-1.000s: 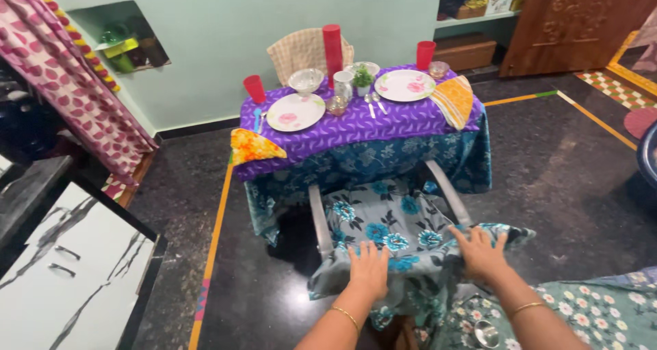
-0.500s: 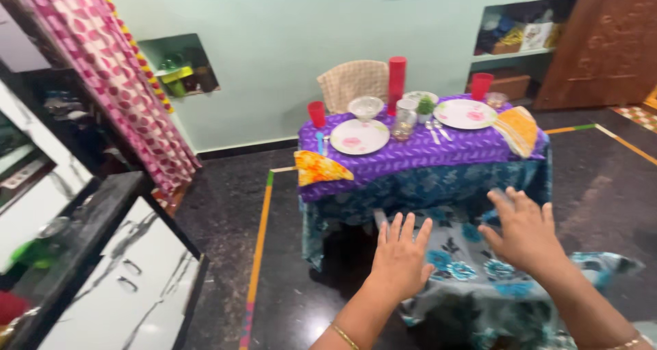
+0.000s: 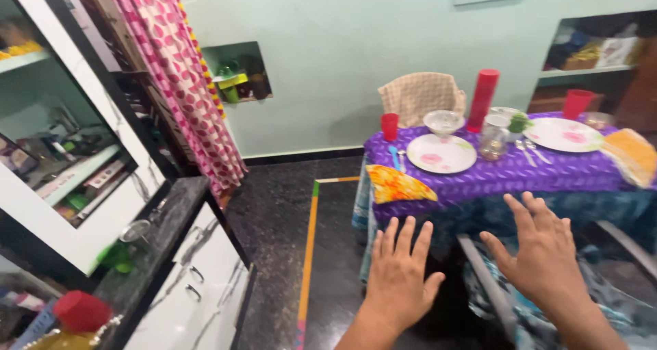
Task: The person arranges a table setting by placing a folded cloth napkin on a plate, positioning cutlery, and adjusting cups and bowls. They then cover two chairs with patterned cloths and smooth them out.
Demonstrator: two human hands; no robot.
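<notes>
My left hand and my right hand hover in the air with fingers spread, holding nothing. They are above a chair draped in blue floral cloth, without touching it. Beyond them stands a small table with a purple cloth. On it sit two flowered white plates, a glass bowl, red cups, a tall red cylinder, a glass jar, cutlery and folded yellow napkins.
A black-topped white cabinet stands at the left, with a glass-fronted shelf unit above it. A pink spotted curtain hangs behind. A second chair with a checked cloth is beyond the table. The dark floor carries an orange stripe.
Both hands have lifted off the chair's floral cloth and opened in the air. The view has swung left, bringing the cabinet and shelves into sight.
</notes>
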